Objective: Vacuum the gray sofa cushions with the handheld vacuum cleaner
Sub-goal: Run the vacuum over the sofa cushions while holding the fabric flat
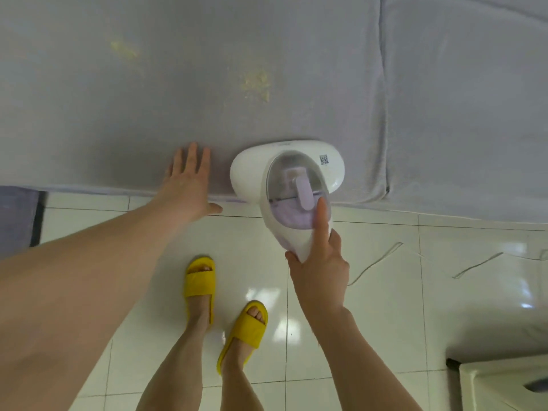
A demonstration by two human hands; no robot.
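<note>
Handheld vacuum cleaner [289, 179]: white body, clear dust cup, lilac insert. Its wide head sits flat on the front edge of the gray sofa cushion [207, 84]; the tapered handle end overhangs the floor toward the person.

Right hand [320, 262]: its grip is closed round the narrow handle end, thumb under the left side, index finger stretched straight up the handle toward the lilac switch.

Left hand [186, 185]: grip fully open, holding nothing. Fingers straight, palm flat on the cushion edge just beside the vacuum head, thumb hanging over the front.

Two yellowish crumb patches [256, 84] lie further back on the same cushion, well apart from the head. A seam [384, 84] divides this cushion from the next one on the right.

A thin cord [382, 262] trails in loops over the white tiled floor [385, 307]. Yellow slippers [243, 330] stand near it.

Risks, as judged from here:
- Only part of the vacuum is over the cushion; a backward pull could tip it off the edge, since the hold is at the very tail of the handle.
- The loose cord could catch a foot or drag the vacuum when reaching toward the crumbs.
- The left fingers sit close to the head; a sideways stroke could run into them.
- The cover could bunch under suction if the flat hand lifts.
</note>
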